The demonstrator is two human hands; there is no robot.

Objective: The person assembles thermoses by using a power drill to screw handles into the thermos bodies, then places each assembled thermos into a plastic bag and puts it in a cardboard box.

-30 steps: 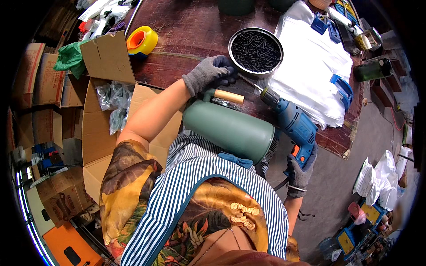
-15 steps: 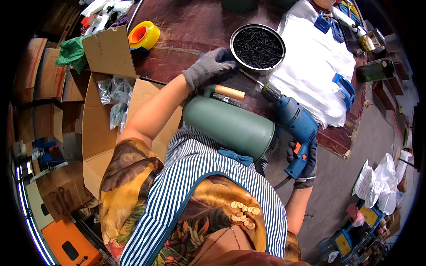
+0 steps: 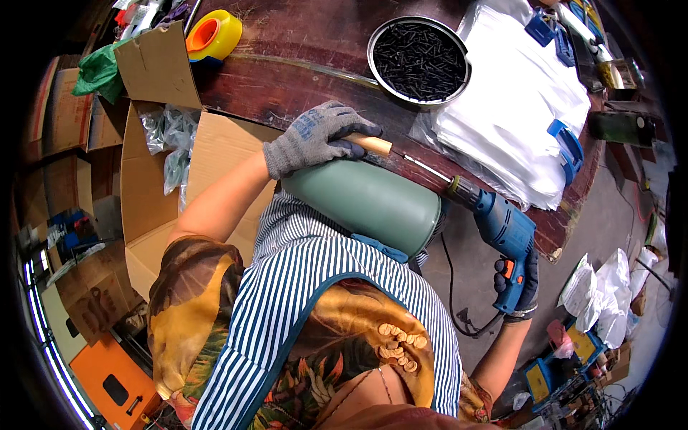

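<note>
A dark green cylinder (image 3: 365, 204) lies across my lap, against the striped apron. My left hand (image 3: 315, 136), in a grey glove, closes round the wooden handle (image 3: 371, 144) at the cylinder's far side; the handle's right end sticks out past the fingers. In my gloved right hand (image 3: 531, 281) is a blue power drill (image 3: 505, 228) with an orange trigger. Its long bit (image 3: 428, 170) points left at the handle's end. A small dark screw (image 3: 405, 156) appears at the bit's tip, near or touching the wood; I cannot tell which.
On the dark red table (image 3: 301, 39) stand a round metal bowl (image 3: 371, 63) of black screws, a pile of white plastic bags (image 3: 512, 107) and a yellow tape roll (image 3: 228, 32). An open cardboard box (image 3: 147, 193) is at my left. The drill's cord (image 3: 451, 301) hangs at my right.
My left hand has moved from beside the screw bowl down onto the wooden handle. The drill has shifted right and slightly down, its bit now lined up with the handle's end.
</note>
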